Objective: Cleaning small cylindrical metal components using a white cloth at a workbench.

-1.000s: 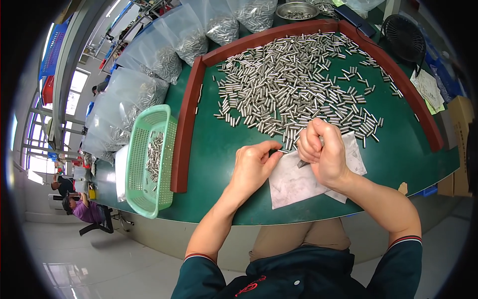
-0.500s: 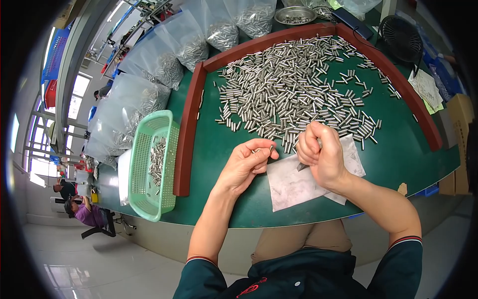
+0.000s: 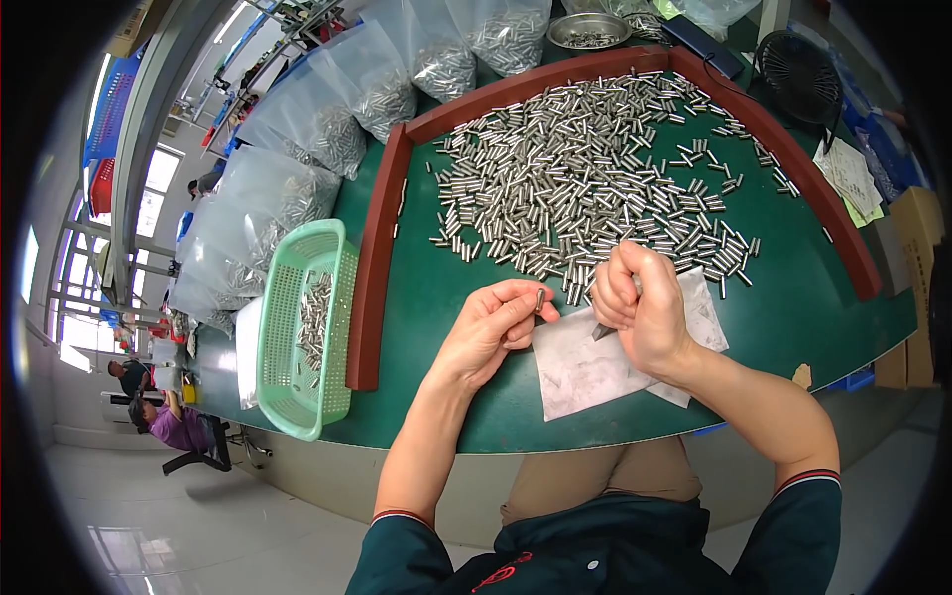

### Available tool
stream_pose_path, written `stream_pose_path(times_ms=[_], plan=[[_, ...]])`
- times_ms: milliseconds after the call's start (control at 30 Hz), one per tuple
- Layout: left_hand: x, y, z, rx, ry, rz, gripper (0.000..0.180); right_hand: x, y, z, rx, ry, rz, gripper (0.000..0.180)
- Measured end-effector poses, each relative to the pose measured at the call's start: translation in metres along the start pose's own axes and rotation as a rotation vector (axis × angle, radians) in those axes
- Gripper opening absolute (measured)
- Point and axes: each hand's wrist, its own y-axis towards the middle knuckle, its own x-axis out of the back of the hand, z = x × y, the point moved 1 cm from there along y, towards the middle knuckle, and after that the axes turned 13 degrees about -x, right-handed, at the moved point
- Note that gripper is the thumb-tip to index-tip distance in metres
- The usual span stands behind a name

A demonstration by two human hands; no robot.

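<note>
Between the thumb and fingers of my left hand (image 3: 490, 332) is a small metal pin (image 3: 539, 299), tilted nearly upright. My right hand (image 3: 645, 307) is closed in a fist, with a grey pointed piece (image 3: 601, 331) poking out below the fingers; most of it is hidden, so its kind does not show. Under both hands lies a smudged white cloth (image 3: 575, 382) on the green table. Just beyond the hands spreads a large heap of short shiny metal pins (image 3: 585, 188).
A red wooden border (image 3: 377, 268) frames the heap on three sides. Left of it stands a green plastic basket (image 3: 344, 357) with some pins inside. Clear bags of metal parts (image 3: 337, 139) line the far left. A metal bowl (image 3: 589, 32) and black fan (image 3: 798, 77) stand at the back.
The pin in my left fingers has turned more upright and shows more of its length. My right hand has barely moved.
</note>
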Motion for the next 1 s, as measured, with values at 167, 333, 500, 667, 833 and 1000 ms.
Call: stream_pose_path(times_ms=[167, 333, 500, 667, 833, 1000], plan=[[-0.012, -0.005, 0.0, 0.044, 0.253, 0.097, 0.009, 0.0, 0.0, 0.0, 0.012, -0.028, -0.014, 0.037], [-0.036, -0.014, 0.01, -0.366, 1.193, 0.244, 0.009, 0.0, 0.001, -0.001, 0.034, 0.027, -0.009, 0.039], [-0.042, -0.015, 0.014, -0.448, 1.297, 0.2, 0.013, 0.0, -0.008, -0.003, 0.102, 0.032, 0.004, 0.037], [-0.04, -0.015, 0.015, -0.381, 1.241, 0.152, 0.013, 0.001, -0.009, -0.004, 0.083, 0.011, 0.0, 0.036], [-0.04, -0.014, 0.014, -0.397, 1.243, 0.161, 0.014, -0.001, -0.008, -0.005, 0.094, -0.021, -0.014, 0.036], [-0.041, -0.013, 0.014, -0.405, 1.247, 0.175, 0.014, -0.001, -0.008, -0.005, 0.097, -0.011, -0.02, 0.037]])
